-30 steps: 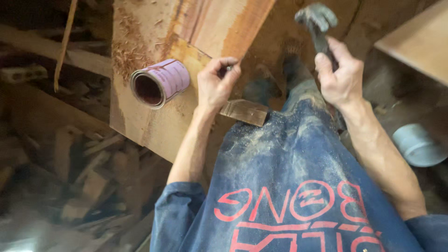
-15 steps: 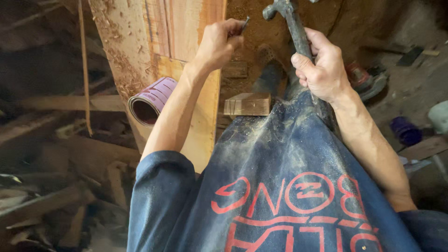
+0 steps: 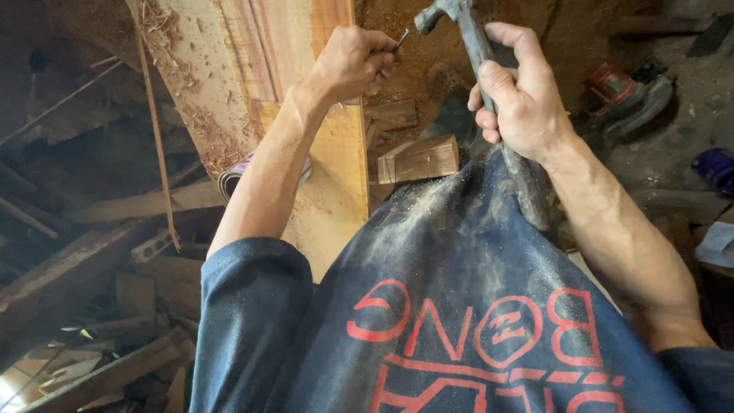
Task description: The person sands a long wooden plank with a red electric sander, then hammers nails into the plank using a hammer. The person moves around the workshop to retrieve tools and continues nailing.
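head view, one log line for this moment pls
left hand: pinches nail | right hand: grips hammer raised | wooden board below

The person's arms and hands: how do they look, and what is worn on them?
Both arms are bare from the elbow area down; no gloves, watch or rings can be seen on the left hand or the right hand. Short dark blue fabric sleeves cover the upper arms. They belong to a dark blue shirt with red print, dusted with pale sawdust.
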